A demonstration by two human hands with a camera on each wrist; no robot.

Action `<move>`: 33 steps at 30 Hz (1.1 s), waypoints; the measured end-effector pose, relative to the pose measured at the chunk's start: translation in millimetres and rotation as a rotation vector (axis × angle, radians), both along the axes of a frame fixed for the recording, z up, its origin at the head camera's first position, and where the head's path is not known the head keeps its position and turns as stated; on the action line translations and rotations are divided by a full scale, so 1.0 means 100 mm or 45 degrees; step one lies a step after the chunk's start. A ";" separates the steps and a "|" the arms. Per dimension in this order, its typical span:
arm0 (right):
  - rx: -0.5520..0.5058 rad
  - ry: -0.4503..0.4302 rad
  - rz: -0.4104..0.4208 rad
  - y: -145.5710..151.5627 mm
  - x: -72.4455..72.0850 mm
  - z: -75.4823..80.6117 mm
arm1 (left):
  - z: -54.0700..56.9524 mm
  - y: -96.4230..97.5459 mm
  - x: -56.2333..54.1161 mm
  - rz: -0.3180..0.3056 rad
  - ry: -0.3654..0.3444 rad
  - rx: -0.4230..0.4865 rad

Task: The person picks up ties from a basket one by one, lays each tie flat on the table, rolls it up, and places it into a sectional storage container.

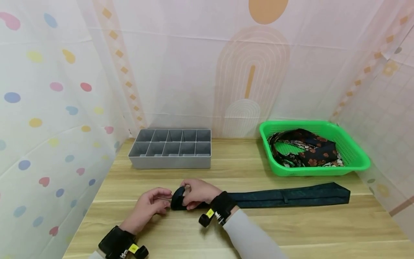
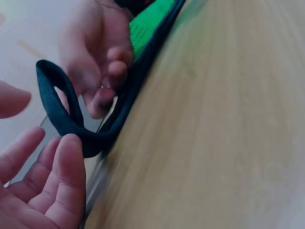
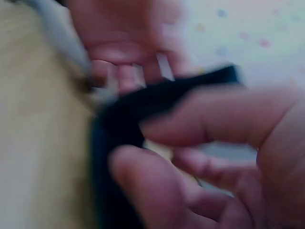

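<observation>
A dark green-blue necktie lies lengthwise on the table, its wide pointed end to the right. The left end is bent up into a standing loop. My right hand is over this loop with bent fingers; in the right wrist view its thumb and index finger overlap the dark cloth, tips apart. I cannot tell whether they pinch it. My left hand is on the loop's other side, fingers loosely bent, a fingertip right at the cloth in the left wrist view.
A grey divided box with two rows of compartments stands at the back left. At the back right a green basket holds dark flowered cloth pieces. Patterned curtains hang behind the table and at both sides.
</observation>
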State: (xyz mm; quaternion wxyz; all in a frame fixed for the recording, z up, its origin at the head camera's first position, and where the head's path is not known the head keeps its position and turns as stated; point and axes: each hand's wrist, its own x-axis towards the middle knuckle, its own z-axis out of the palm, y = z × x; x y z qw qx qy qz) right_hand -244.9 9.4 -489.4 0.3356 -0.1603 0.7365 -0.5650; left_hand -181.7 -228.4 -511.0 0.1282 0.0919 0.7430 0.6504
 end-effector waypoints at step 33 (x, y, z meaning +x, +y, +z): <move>0.539 0.404 0.017 0.30 -0.12 0.08 | 0.17 0.43 -0.45 -0.389 0.650 -0.910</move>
